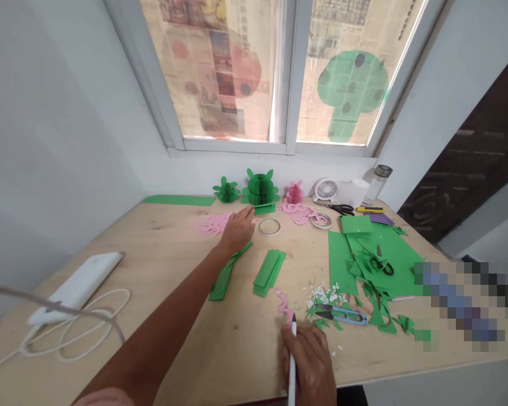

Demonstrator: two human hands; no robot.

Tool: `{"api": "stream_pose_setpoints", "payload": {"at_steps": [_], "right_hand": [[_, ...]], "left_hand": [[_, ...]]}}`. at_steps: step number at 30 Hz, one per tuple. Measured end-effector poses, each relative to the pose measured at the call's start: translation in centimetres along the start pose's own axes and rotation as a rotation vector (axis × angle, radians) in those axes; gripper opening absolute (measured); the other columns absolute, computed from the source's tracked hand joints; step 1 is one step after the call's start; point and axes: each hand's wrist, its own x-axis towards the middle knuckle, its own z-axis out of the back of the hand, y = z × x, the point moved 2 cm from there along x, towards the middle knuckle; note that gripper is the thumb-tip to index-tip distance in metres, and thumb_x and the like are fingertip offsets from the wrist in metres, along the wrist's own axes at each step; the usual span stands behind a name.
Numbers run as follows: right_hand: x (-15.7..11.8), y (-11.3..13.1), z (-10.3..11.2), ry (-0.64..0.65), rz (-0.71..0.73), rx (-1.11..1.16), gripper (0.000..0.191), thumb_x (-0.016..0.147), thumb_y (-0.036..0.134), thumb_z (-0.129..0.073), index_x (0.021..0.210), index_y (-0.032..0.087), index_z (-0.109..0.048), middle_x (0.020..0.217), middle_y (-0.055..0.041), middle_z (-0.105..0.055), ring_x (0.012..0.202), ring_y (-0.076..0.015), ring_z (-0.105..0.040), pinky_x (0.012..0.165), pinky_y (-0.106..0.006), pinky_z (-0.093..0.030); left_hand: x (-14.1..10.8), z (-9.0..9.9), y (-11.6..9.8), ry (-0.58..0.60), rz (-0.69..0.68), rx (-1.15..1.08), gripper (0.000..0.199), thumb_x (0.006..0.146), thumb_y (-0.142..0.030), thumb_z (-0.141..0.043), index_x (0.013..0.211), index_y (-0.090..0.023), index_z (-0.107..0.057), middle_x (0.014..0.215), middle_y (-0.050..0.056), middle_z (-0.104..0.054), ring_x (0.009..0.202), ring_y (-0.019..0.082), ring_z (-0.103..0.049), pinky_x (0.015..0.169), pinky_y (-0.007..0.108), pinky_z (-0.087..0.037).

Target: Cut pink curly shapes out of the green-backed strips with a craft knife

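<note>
My left hand (238,230) reaches to the back of the table, its fingertips at a green strip (265,208) with a thin pale stick on it; whether it grips anything is hidden. Low in the view, my right hand (309,361) holds a white pen (292,361), its dark tip up at a wavy pink paper piece (283,301). Between the hands lies a stack of green strips (268,272). More green strips (224,279) lie beside my left forearm. A thin ring (270,226) rests right of my left hand.
Green and pink paper figures (260,189) stand against the wall. Blue snips (345,314) lie by paper scraps (325,296). Green sheets (341,262), black-handled scissors (381,265), a small fan (326,190) and a bottle (377,183) are right. A white power strip (78,285) with cable is left.
</note>
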Motion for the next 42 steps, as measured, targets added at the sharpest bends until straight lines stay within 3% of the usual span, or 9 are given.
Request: {"api": "stream_pose_setpoints", "payload": {"at_steps": [5,11,16,19,22,27,31,36,42], "right_hand": [[0.5,-0.2,0.8,-0.031,-0.11,0.116,0.028,0.092,0.013,-0.048,0.113,0.022,-0.063,0.09,-0.006,-0.073,0.083,-0.0212,-0.069,0.076,-0.037,-0.053],[2.2,-1.3,2.2,-0.154,-0.561,0.432,0.027,0.095,0.03,-0.05,0.116,0.02,-0.062,0.097,-0.0076,-0.075,0.087,-0.0197,-0.072,0.075,-0.03,-0.057],[4.6,-1.3,2.3,-0.065,-0.788,0.713,0.034,0.089,0.043,-0.058,0.111,0.018,-0.067,0.098,-0.0082,-0.075,0.092,-0.0227,-0.071,0.079,-0.034,-0.056],[5.4,-0.9,1.6,0.007,-0.826,0.815,0.038,0.08,0.042,-0.069,0.111,0.02,-0.065,0.094,-0.0063,-0.074,0.086,-0.0224,-0.071,0.074,-0.034,-0.057],[5.5,-0.7,0.7,-0.035,-0.867,0.891,0.039,0.077,0.039,-0.071,0.11,0.021,-0.062,0.087,-0.0047,-0.074,0.075,-0.0204,-0.07,0.065,-0.031,-0.057],[5.4,-0.7,-0.3,-0.107,-0.829,0.821,0.038,0.08,0.035,-0.067,0.114,0.02,-0.059,0.085,-0.004,-0.072,0.068,-0.0174,-0.067,0.056,-0.027,-0.053],[5.5,-0.1,-1.1,-0.069,-0.719,0.748,0.034,0.083,0.031,-0.063,0.114,0.019,-0.059,0.091,-0.0053,-0.072,0.076,-0.0176,-0.069,0.066,-0.027,-0.055],[5.3,0.2,-1.5,-0.025,-0.613,0.661,0.03,0.088,0.028,-0.056,0.117,0.02,-0.056,0.098,-0.0068,-0.072,0.08,-0.017,-0.07,0.067,-0.025,-0.057],[3.5,-0.4,0.2,0.013,-0.49,0.417,0.028,0.091,0.02,-0.049,0.118,0.021,-0.057,0.105,-0.0084,-0.071,0.089,-0.0177,-0.071,0.075,-0.029,-0.057]], "left_hand": [[-5.6,2.4,-2.7,-0.026,-0.061,-0.189,0.043,0.094,-0.025,-0.038,0.134,-0.015,-0.052,0.141,0.012,-0.052,0.131,0.021,-0.049,0.11,0.038,-0.041],[-14.5,4.9,-7.5,0.003,-0.249,-0.518,0.041,0.093,-0.024,-0.045,0.132,-0.026,-0.056,0.134,0.009,-0.059,0.126,0.022,-0.054,0.106,0.042,-0.047],[-17.7,5.7,-9.5,-0.026,-0.363,-0.587,0.047,0.09,-0.014,-0.05,0.135,-0.03,-0.053,0.13,0.007,-0.063,0.123,0.02,-0.057,0.111,0.045,-0.043],[-18.1,5.9,-9.9,-0.041,-0.383,-0.598,0.047,0.089,-0.012,-0.051,0.133,-0.029,-0.054,0.129,0.007,-0.064,0.122,0.02,-0.058,0.111,0.045,-0.042],[-18.3,5.7,-10.0,-0.032,-0.29,-0.663,0.035,0.09,-0.017,-0.051,0.121,-0.028,-0.063,0.13,0.008,-0.062,0.122,0.022,-0.058,0.107,0.045,-0.046],[-18.2,3.8,-10.2,-0.13,0.238,-0.923,0.016,0.085,-0.031,-0.058,0.1,-0.024,-0.062,0.11,0.009,-0.068,0.101,0.021,-0.066,0.085,0.038,-0.057],[-17.6,1.8,-11.1,-0.031,0.534,-1.29,0.041,0.076,-0.037,-0.066,0.111,-0.022,-0.051,0.088,0.003,-0.069,0.076,0.016,-0.067,0.064,0.029,-0.056],[-15.9,1.5,-9.5,-0.061,0.541,-1.162,0.04,0.077,-0.034,-0.06,0.113,-0.019,-0.049,0.073,-0.002,-0.063,0.064,0.013,-0.063,0.059,0.025,-0.052],[-10.5,0.4,-5.1,-0.038,0.482,-0.856,0.046,0.073,-0.019,-0.058,0.119,-0.017,-0.053,0.074,-0.002,-0.064,0.064,0.013,-0.061,0.061,0.025,-0.05]]}}
